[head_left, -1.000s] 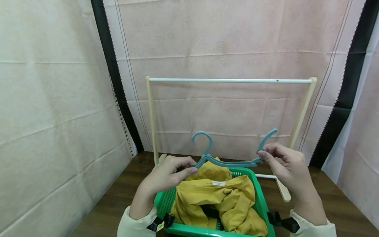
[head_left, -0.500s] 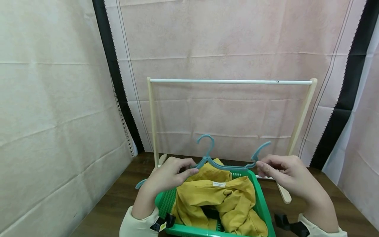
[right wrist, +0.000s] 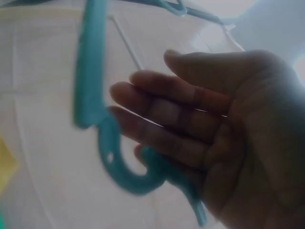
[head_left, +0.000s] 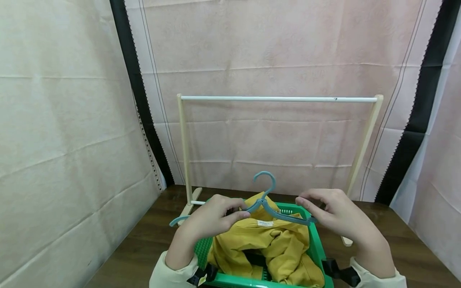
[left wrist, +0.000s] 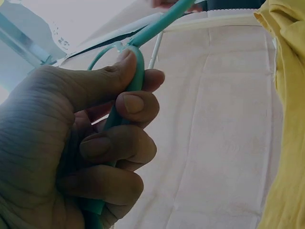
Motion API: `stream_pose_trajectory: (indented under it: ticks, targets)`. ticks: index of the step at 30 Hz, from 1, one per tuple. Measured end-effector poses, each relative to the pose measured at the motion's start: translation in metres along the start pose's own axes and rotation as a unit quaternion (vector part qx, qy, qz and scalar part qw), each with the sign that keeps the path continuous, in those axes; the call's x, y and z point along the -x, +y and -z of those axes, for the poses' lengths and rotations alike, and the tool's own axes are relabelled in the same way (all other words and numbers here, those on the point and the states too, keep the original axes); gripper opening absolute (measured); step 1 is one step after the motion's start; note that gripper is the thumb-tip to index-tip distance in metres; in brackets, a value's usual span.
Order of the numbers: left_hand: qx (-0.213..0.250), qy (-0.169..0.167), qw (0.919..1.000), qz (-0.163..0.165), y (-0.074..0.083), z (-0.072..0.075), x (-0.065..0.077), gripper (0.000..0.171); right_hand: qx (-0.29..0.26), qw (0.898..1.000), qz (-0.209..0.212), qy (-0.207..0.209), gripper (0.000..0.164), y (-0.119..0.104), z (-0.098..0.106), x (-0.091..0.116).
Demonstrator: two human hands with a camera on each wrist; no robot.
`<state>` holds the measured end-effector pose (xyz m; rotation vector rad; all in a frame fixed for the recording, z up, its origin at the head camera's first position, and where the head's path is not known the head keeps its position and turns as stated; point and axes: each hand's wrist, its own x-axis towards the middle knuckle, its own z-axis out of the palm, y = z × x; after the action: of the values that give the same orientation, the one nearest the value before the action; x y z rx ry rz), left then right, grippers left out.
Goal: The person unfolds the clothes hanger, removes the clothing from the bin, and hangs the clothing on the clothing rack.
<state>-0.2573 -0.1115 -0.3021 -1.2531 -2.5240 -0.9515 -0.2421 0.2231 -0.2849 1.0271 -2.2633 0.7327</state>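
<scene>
A blue plastic clothes hanger (head_left: 286,217) is held above a yellow garment (head_left: 248,240) with a white label. My left hand (head_left: 216,218) grips one arm of the hanger near its hook, thumb on top and fingers curled round, as the left wrist view shows. The hook points up. At the hanger's other end is my right hand (head_left: 340,214). In the right wrist view, its fingers (right wrist: 162,112) are loosely bent beside the curved end of the hanger (right wrist: 112,157), with thumb and fingertips apart. Some fingers may touch that end, but nothing is pinched. The garment lies crumpled in a green basket (head_left: 319,250).
Behind the basket stands a rack with a white bar (head_left: 273,99) and cream posts (head_left: 183,148). Its feet rest on the dark wooden table (head_left: 133,248). Pale fabric walls (head_left: 72,120) enclose the back and sides.
My right hand has let go of the hanger's right end, which has swung lower. The hook has shifted right and down. My left hand keeps its grip, slightly further right.
</scene>
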Motion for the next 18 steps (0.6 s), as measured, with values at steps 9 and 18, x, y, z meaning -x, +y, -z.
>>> stream_pose_trajectory:
  ticks: [9,18]
  targets:
    - [-0.003,0.055,0.9985,0.004,-0.0019,0.0068,0.0045,0.009,0.01,0.996,-0.076,-0.033,0.013,0.0046,0.0071,0.0063]
    - [-0.014,0.096,0.9951,-0.02,-0.0005,0.0082,0.0039,0.01,0.007,0.994,-0.095,-0.059,0.015,0.0074,0.0098,0.0092]
